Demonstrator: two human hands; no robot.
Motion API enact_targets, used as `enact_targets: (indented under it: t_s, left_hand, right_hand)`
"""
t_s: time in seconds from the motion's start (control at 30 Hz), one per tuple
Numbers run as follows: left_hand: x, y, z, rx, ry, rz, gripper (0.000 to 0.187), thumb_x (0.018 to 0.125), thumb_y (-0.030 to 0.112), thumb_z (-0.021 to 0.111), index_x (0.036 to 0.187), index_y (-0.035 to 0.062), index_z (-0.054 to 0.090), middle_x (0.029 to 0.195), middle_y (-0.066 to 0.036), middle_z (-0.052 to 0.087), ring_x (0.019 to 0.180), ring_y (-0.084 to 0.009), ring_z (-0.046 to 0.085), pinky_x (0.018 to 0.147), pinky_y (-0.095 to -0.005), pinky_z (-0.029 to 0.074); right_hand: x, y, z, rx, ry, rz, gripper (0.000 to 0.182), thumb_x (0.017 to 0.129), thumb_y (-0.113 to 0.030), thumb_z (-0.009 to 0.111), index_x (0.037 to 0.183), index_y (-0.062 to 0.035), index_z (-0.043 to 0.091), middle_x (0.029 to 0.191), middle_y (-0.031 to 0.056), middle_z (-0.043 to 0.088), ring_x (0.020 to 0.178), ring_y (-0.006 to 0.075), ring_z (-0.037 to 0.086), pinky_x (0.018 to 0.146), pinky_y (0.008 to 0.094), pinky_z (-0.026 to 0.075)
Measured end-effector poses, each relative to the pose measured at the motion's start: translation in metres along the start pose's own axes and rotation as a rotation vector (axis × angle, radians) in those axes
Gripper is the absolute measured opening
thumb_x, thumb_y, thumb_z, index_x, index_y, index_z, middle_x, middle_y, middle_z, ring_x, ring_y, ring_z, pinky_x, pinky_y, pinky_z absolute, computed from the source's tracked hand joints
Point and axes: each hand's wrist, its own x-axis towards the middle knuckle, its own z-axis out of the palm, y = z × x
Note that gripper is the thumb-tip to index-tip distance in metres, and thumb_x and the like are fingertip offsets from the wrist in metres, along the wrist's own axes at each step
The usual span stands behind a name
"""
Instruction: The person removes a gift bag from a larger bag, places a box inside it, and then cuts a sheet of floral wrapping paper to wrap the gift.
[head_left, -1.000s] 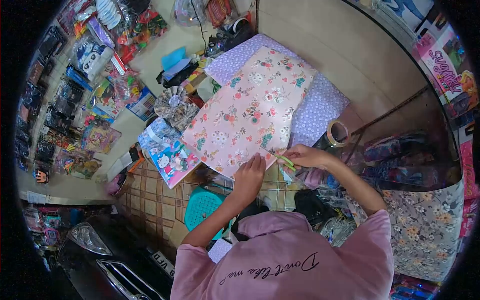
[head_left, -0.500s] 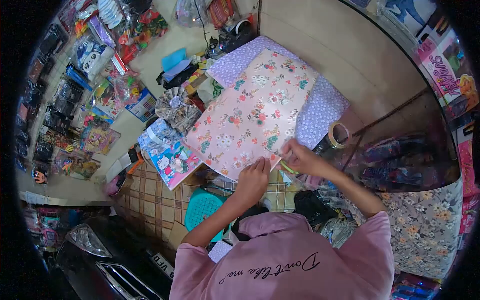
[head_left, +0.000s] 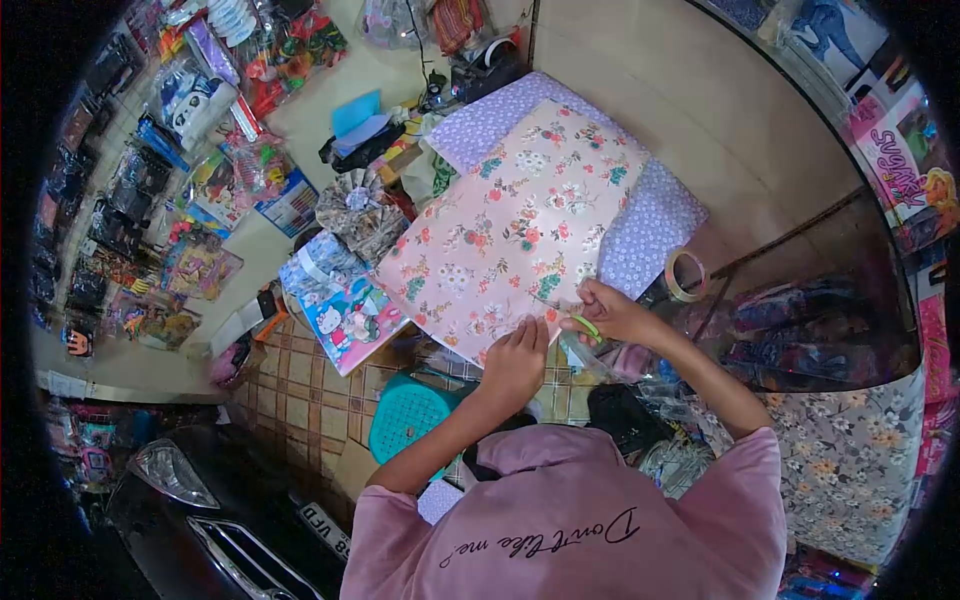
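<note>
A sheet of pink floral wrapping paper (head_left: 500,230) lies over a purple floral sheet (head_left: 655,215). My left hand (head_left: 515,357) is at the near edge of the pink paper, its fingers closed on the edge and its thumb hidden. Just to the right, my right hand (head_left: 612,315) grips a pair of scissors (head_left: 586,328) with yellow-green handles. The blades point left over the paper near its right corner, close to my left fingertips. A roll of tape (head_left: 686,275) stands to the right of that corner.
Left of the paper are a Hello Kitty pack (head_left: 350,325) and a grey ruffled bow (head_left: 360,215). A teal stool (head_left: 410,425) stands below. The front of a black vehicle (head_left: 220,510) is at lower left. A glass case (head_left: 800,310) borders the right.
My right hand has shifted slightly and turned, showing more of the scissors' handles. My left hand stays at the paper's edge. The whole view has shifted a little.
</note>
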Motion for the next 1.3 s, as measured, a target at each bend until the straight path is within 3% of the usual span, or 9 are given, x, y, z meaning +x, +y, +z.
enact_targets:
  t_s: [0.1,0.2,0.4,0.6,0.7,0.8,1.07,1.17,1.3]
  left_hand:
    - [0.001,0.000,-0.003,-0.006,-0.002,0.007,0.044,0.071,0.007,0.052,0.110,-0.0131,0.049,0.107,-0.030,0.057,0.097,-0.0334,0.061,0.079,-0.0362,0.051]
    - [0.002,0.001,-0.008,-0.027,-0.011,0.004,0.044,0.070,0.007,0.052,0.110,-0.0133,0.049,0.107,-0.030,0.056,0.097,-0.0336,0.061,0.079,-0.0362,0.051]
    - [0.001,-0.003,-0.008,-0.071,-0.021,-0.011,0.046,0.074,0.008,0.052,0.117,-0.0079,0.049,0.109,-0.028,0.057,0.095,-0.0340,0.061,0.079,-0.0404,0.050]
    - [-0.002,-0.009,-0.010,-0.079,-0.002,-0.022,0.046,0.075,0.009,0.053,0.118,-0.0067,0.049,0.108,-0.029,0.057,0.081,-0.0332,0.065,0.070,-0.0390,0.052]
    - [-0.003,-0.011,-0.011,-0.110,-0.011,-0.063,0.045,0.075,0.007,0.053,0.118,-0.0056,0.049,0.108,-0.026,0.058,0.079,-0.0321,0.065,0.068,-0.0387,0.052]
    - [-0.006,-0.014,-0.021,-0.207,-0.044,-0.097,0.044,0.075,0.004,0.054,0.118,-0.0048,0.050,0.108,-0.023,0.059,0.077,-0.0320,0.064,0.065,-0.0389,0.052]
    - [-0.008,-0.023,-0.026,-0.322,-0.058,-0.104,0.050,0.072,0.003,0.055,0.121,-0.0025,0.047,0.114,-0.022,0.057,0.078,-0.0320,0.064,0.065,-0.0404,0.053]
    - [-0.009,-0.025,-0.021,-0.346,0.009,-0.074,0.043,0.076,0.002,0.054,0.119,-0.0042,0.049,0.094,-0.021,0.062,0.071,-0.0363,0.062,0.061,-0.0420,0.050]
    - [-0.011,-0.028,-0.022,-0.323,-0.072,-0.100,0.048,0.073,0.004,0.057,0.120,-0.0013,0.048,0.115,-0.022,0.056,0.075,-0.0326,0.064,0.064,-0.0408,0.052]
  right_hand:
    - [0.003,0.007,-0.002,0.033,0.012,-0.035,0.043,0.081,-0.023,0.069,0.087,-0.0074,0.030,0.065,0.0036,0.051,0.055,0.0066,0.052,0.045,0.0216,0.040]
    - [0.012,0.004,-0.004,-0.315,0.036,-0.064,0.043,0.081,-0.018,0.070,0.083,-0.0101,0.028,0.065,0.0005,0.048,0.055,0.0074,0.055,0.045,0.0217,0.043]
    - [0.011,-0.037,0.000,-0.113,-0.041,0.134,0.043,0.079,-0.017,0.071,0.075,-0.0095,0.029,0.059,0.0006,0.048,0.052,0.0077,0.055,0.044,0.0225,0.042]
    - [0.020,-0.023,-0.003,-0.180,-0.007,-0.015,0.047,0.076,-0.026,0.075,0.065,-0.0097,0.032,0.055,0.0018,0.051,0.050,0.0086,0.056,0.040,0.0232,0.040]
    - [0.023,-0.018,0.004,-0.069,0.004,-0.008,0.045,0.075,-0.032,0.075,0.067,-0.0091,0.037,0.057,0.0018,0.052,0.050,0.0088,0.057,0.042,0.0224,0.042]
    - [0.020,-0.045,0.011,-0.141,0.014,0.218,0.039,0.078,-0.032,0.072,0.069,-0.0091,0.041,0.059,0.0047,0.059,0.051,0.0073,0.056,0.041,0.0187,0.037]
    - [0.028,-0.041,0.016,-0.079,0.038,0.228,0.037,0.079,-0.035,0.071,0.071,-0.0064,0.049,0.062,0.0052,0.061,0.048,0.0071,0.056,0.040,0.0177,0.038]
    - [0.030,-0.035,0.017,-0.059,0.056,0.142,0.045,0.075,-0.039,0.073,0.061,-0.0096,0.042,0.057,0.0040,0.057,0.051,0.0092,0.060,0.039,0.0186,0.040]
    - [0.034,-0.030,0.017,-0.044,0.073,0.056,0.048,0.074,-0.040,0.074,0.056,-0.0098,0.041,0.053,0.0047,0.056,0.050,0.0103,0.061,0.038,0.0192,0.041]
